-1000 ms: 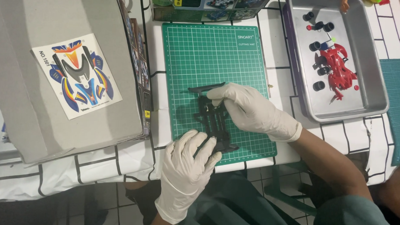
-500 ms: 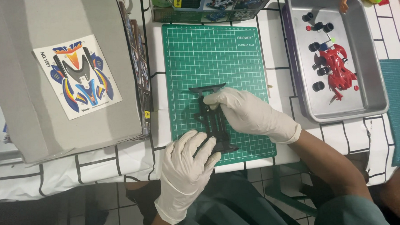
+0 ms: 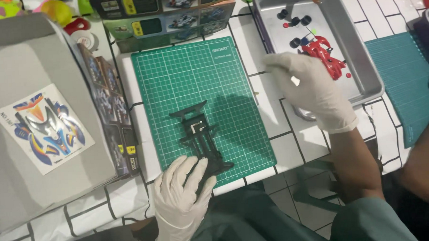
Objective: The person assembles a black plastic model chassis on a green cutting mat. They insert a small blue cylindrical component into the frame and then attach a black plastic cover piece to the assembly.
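The top half of my green cutting mat [image 3: 189, 74] is bare, so my fingers can pass there. The black plastic car frame [image 3: 200, 135] fills the lower half. The grey metal tray [image 3: 365, 77] blocks my right side.

Both hands, left [image 3: 181, 202] and right [image 3: 311, 86], are wearing smooth, matt white gloves, probably latex. The black chassis [image 3: 200, 135] is looking like matt plastic on the matt green cutting mat [image 3: 175, 74]. Upper right, the metal tray [image 3: 365, 77] is showing a dull brushed sheen around a glossy red plastic car body [image 3: 324, 55].
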